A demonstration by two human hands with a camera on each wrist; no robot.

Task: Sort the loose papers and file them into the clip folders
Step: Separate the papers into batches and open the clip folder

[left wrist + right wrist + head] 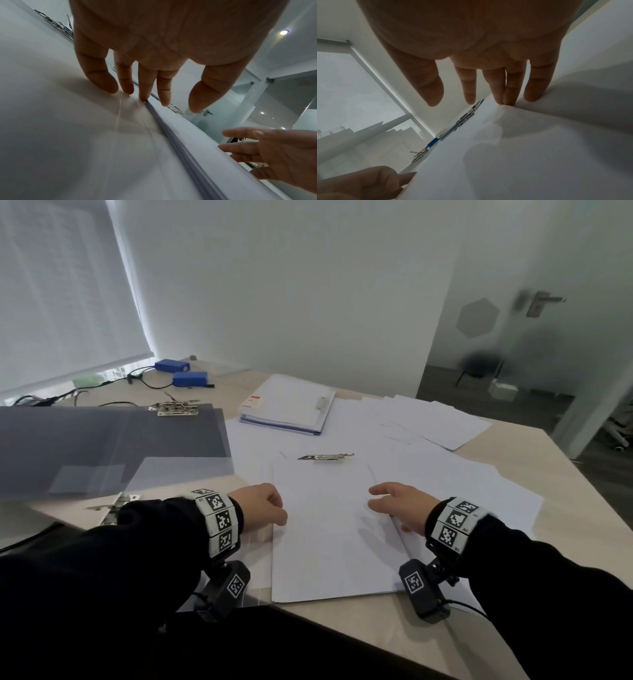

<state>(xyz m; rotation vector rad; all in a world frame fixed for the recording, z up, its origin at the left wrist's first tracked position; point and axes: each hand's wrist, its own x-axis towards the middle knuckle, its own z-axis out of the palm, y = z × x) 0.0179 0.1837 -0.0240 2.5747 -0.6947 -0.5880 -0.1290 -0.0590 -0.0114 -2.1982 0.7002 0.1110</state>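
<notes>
Papers lie squared in a stack at the centre of the tabletop in our head view, with our left hand at the stack's nine o'clock edge and our right hand at its three o'clock edge, both with fingers loosely extended and gripping nothing. A metal clip bar lies at twelve o'clock just beyond the stack, more loose sheets spread toward one o'clock, a closed white clip folder sits past the bar at about eleven o'clock, and an open grey clip folder lies at ten o'clock. From the left wrist we see our left hand's fingers pointing down, tips touching the tabletop against the side of the stack, thumb apart and free. From the right wrist our right hand's fingers are straight, the middle ones pressing their tips on the papers, while thumb and forefinger hang clear of the sheet.
</notes>
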